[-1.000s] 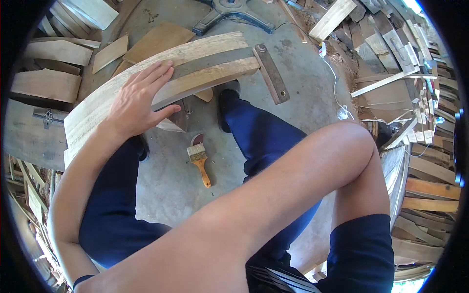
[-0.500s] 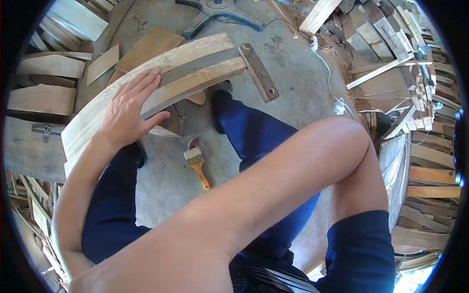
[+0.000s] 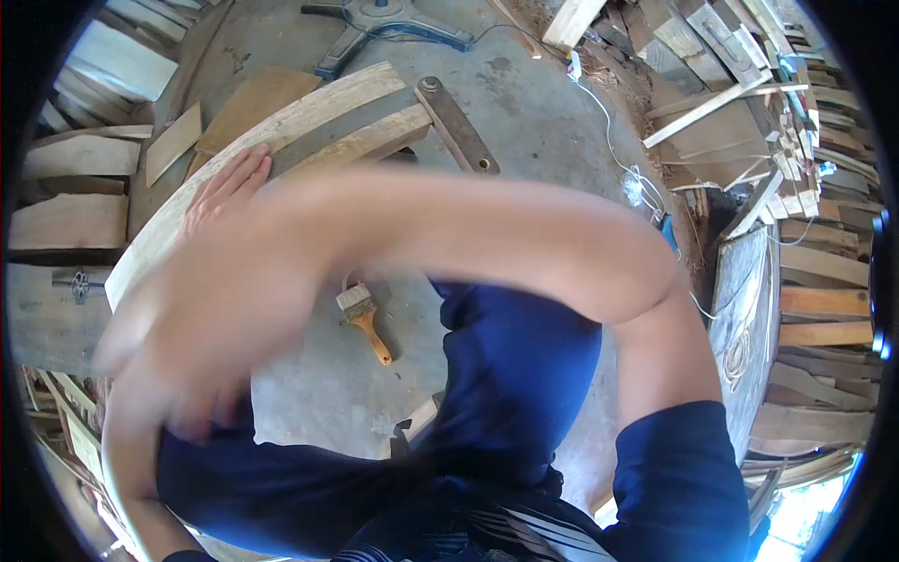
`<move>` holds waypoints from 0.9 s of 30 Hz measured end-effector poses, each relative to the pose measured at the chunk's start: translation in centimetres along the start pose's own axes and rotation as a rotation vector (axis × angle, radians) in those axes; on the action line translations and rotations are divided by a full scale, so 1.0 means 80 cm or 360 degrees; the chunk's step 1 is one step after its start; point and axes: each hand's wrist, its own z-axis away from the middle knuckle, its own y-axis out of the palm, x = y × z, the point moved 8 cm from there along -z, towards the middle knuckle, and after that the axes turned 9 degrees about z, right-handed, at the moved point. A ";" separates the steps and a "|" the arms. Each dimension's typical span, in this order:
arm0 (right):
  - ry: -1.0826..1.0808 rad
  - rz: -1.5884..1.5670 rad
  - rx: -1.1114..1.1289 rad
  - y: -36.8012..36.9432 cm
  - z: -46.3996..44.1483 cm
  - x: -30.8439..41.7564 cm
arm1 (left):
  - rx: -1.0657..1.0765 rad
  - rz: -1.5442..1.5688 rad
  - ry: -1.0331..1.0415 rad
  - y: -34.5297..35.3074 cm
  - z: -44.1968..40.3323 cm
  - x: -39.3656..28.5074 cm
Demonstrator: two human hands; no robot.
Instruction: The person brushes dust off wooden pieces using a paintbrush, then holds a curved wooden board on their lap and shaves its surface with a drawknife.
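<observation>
A thick, curved wooden piece [image 3: 339, 105] with a grey strip along its face lies across the upper left. My left hand [image 3: 228, 184] rests on it, fingers stretched out and flat; my right arm covers part of that hand. Smeared by motion, my right hand [image 3: 211, 323] crosses over my left forearm, and its fingers cannot be made out. At the far end of the curved piece is a dark flat bar [image 3: 456, 126] with a bolt head and a hole. A paintbrush [image 3: 367, 324] with a wooden handle lies on the floor below my right forearm.
Stacked cut boards [image 3: 75, 155] line the left side, and more planks [image 3: 824, 318] are piled at the right. A dark stand base [image 3: 389, 21] is on the floor ahead. A white cable [image 3: 610, 122] runs along the right.
My right hand, out of view before, has swung forward across my left forearm. My left hand stays on the curved wood. The view has shifted slightly, and my right leg has moved.
</observation>
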 end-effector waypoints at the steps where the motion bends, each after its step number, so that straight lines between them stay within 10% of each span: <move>1: 0.0194 0.0242 -0.0117 -0.030 0.010 -0.026 | 0.0045 0.0444 -0.0134 0.008 -0.001 0.049; 4: 0.0530 0.1105 -0.0645 -0.122 0.077 -0.091 | -0.0146 -0.0886 0.0282 -0.016 0.018 -0.086; 10: 0.1579 0.1236 -0.1298 -0.203 0.288 -0.217 | -0.0208 -0.0817 0.0281 -0.022 0.018 -0.078; 15: 0.1759 0.0083 -0.1083 -0.138 0.293 -0.260 | -0.0204 -0.0801 0.0221 -0.026 0.011 -0.082; 27: 0.1461 0.0544 -0.1510 -0.159 0.298 -0.278 | -0.0220 -0.0775 0.0151 -0.030 0.006 -0.091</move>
